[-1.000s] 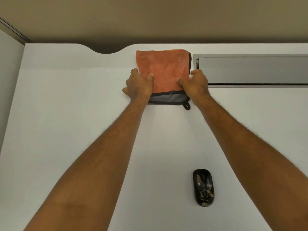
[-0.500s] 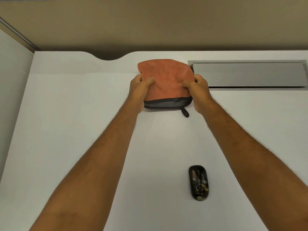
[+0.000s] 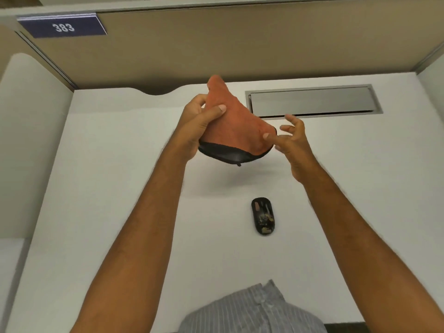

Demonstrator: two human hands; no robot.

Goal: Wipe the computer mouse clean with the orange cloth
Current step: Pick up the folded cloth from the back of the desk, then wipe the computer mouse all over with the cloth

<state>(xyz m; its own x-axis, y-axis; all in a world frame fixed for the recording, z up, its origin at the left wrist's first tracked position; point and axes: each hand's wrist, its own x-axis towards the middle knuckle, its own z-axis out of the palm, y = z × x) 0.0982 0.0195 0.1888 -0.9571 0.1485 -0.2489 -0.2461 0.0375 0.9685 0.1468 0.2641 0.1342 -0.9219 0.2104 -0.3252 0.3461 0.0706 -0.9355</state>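
Note:
The orange cloth [image 3: 236, 126], with a dark grey underside and edging, is lifted off the white desk [image 3: 120, 164] and hangs bunched in the air. My left hand [image 3: 199, 126] grips its left side, thumb on top. My right hand [image 3: 290, 138] is at the cloth's right corner with fingers spread; only the thumb tip touches the cloth. The black glossy computer mouse [image 3: 263, 216], with speckled marks on its back, lies on the desk below and nearer to me, between my forearms.
A grey metal cable-tray lid [image 3: 312, 102] is set into the desk at the back right. Beige partition walls surround the desk, with a blue sign [image 3: 63, 26] reading 383 at the upper left. My striped shirt [image 3: 252, 311] shows at the bottom edge.
The cloth, which lay flat on the desk under both hands, has been picked up and raised toward me. My right hand has let go and spread its fingers. The camera view has tilted upward.

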